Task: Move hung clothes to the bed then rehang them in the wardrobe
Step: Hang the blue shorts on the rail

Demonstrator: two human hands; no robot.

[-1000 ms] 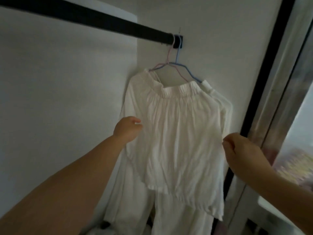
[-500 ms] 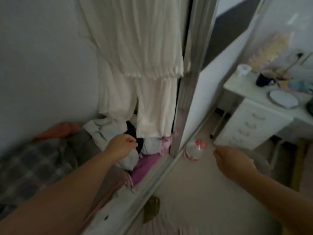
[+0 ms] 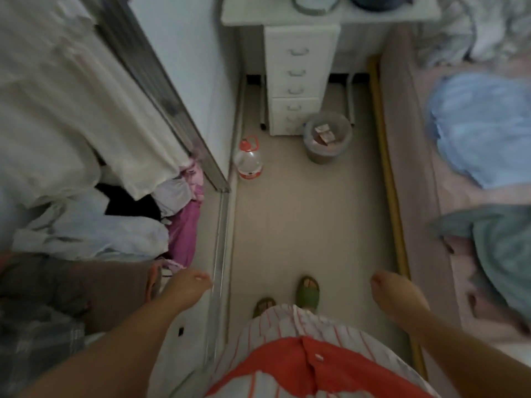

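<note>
1. White hanging clothes (image 3: 71, 104), which a second ago were filling the middle of the view on hangers at the rail, are now sitting at the upper left inside the wardrobe (image 3: 161, 81); the view is now looking down at the floor (image 3: 301, 225).
2. Both hands are lower than before and are no longer touching the cloth: the left hand (image 3: 186, 285) is hanging over the wardrobe's bottom track with fingers loosely curled, grasping nothing; the right hand (image 3: 399, 294) is hanging beside the bed (image 3: 431, 196), also loosely curled and holding nothing.
3. A blue garment (image 3: 482, 127) and a grey-green one (image 3: 502, 248) are lying on the bed at the right.
4. A grey waste bin (image 3: 327, 139) is standing beside the white drawer unit (image 3: 296, 76), holding some crumpled paper scraps.
5. A clear bottle with a red cap (image 3: 248, 159) is standing near the wall; its contents are too blurred to tell.
6. The wardrobe floor is holding a heap of folded and crumpled clothes (image 3: 92, 231), white, black and purple.
</note>
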